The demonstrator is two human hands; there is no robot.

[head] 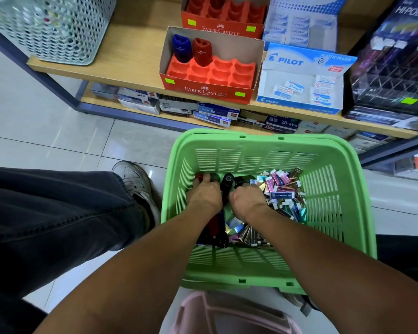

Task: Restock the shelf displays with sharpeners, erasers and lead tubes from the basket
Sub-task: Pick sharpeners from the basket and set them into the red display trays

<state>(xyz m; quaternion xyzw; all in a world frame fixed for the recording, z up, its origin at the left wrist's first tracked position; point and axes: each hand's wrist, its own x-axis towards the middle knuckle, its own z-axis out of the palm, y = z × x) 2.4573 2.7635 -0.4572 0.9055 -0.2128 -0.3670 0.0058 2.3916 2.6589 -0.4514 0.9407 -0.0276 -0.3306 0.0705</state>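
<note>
Both my hands are down inside the green basket (pixel 348 213) on the floor. My left hand (pixel 204 195) curls over a sharpener at the basket's far left, with red and dark sharpeners under its fingers. My right hand (pixel 247 201) closes on a black sharpener (pixel 227 183) in the middle. A pile of shiny lead tubes and erasers (pixel 284 191) fills the basket's right half. On the shelf, the red Faber-Castell display (pixel 210 75) holds a blue sharpener (pixel 181 48) and a red sharpener (pixel 202 51). The Pilot eraser box (pixel 302 85) next to it holds several erasers.
A second Faber-Castell tray (pixel 223 15) and an eraser box (pixel 302 25) stand behind. A lead tube rack (pixel 396 68) is at the right, a white mesh basket (pixel 51 27) at the left. My leg and shoe (pixel 133 179) are left of the basket. A pink stool (pixel 227 314) is below.
</note>
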